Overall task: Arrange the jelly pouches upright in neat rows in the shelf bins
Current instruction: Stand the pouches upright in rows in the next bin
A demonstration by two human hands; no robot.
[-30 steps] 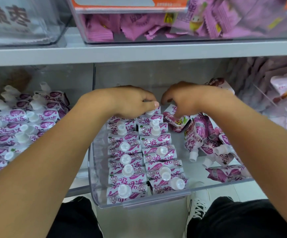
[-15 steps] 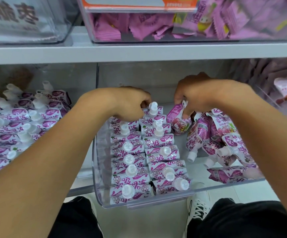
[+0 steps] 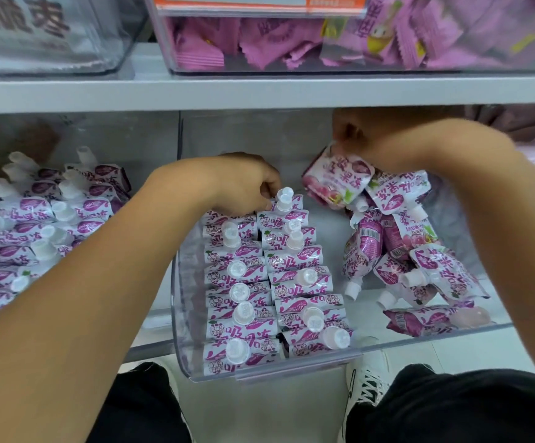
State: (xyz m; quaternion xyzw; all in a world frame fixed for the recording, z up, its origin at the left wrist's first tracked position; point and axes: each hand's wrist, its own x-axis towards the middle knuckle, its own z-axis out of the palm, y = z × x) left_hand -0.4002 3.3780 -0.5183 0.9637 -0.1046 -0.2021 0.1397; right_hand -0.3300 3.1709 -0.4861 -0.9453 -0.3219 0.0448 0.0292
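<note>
Right hand [image 3: 378,145] pinches one jelly pouch [image 3: 338,179] by its top edge at the far right of the clear bin [image 3: 259,374]; pouch hangs clear of the loose pile [image 3: 410,251], tilted, printed face toward camera. Cap end not visible under the fingers, so can't tell exactly what part is pinched. Top-edge grip looks deliberate: body hangs down, ready to drop upright into a row. Left hand [image 3: 243,183] sits at the far end of the two sorted rows [image 3: 269,279], fingers curled at the rearmost pouch [image 3: 283,204] beside its white cap; likely bracing it so the rows don't topple backward while the next one comes in. Whether it's truly gripping or just touching I can't tell. Rows: two columns, caps up, packed tight from the near wall of the bin toward the far end, filling the left half. Tight packing is what keeps soft pouches standing. Right half of bin is unsorted: pouches lying flat or leaning, caps pointing near and down, one flat against the near wall. My read: third row not started; the hanging pouch goes either behind the braced one or starts a new column to the right. Roughly half done for this bin. Bin to the left [image 3: 77,135] holds more pouches, caps up but leaning. Shelf above [image 3: 259,91] carries bins of pink sachets [image 3: 259,43].
</note>
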